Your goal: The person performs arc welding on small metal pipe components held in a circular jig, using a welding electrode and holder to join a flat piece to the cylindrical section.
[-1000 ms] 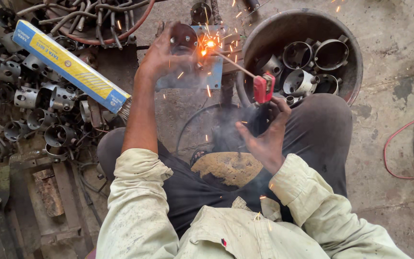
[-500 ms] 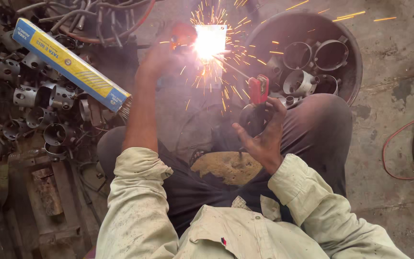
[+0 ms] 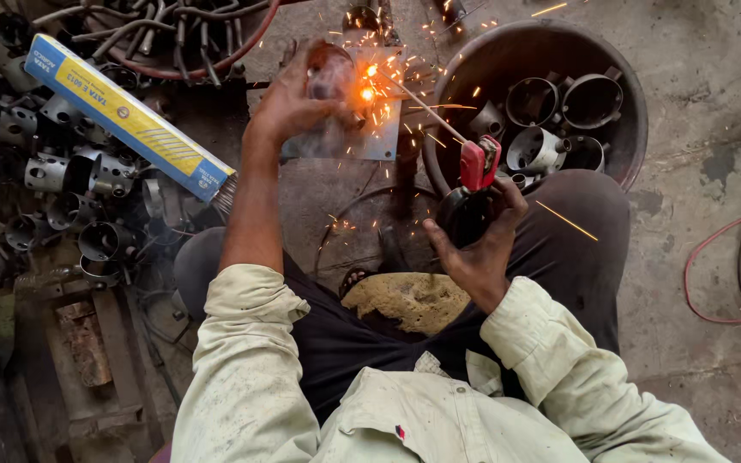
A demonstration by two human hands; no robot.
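Two hands share the work: your left hand (image 3: 298, 99) is closed over a short tube (image 3: 329, 73), pressing it down on the plate (image 3: 379, 129) so it sits steady where the arc burns, and your right hand (image 3: 478, 244) is wrapped tight round the holder (image 3: 476, 171), well back from the plate. That grip keeps your fingers clear of the sparks while the rod (image 3: 426, 107) slants up from the holder to the glowing point on the plate, just right of the tube. The plate lies on the floor in front of your knees. Right of the plate stands a tub (image 3: 636, 103) with more cut tubes inside, close enough to reach. Left of the plate a blue and yellow box (image 3: 130, 116) rests tilted on a heap of similar parts (image 3: 62, 197), its open end toward you.
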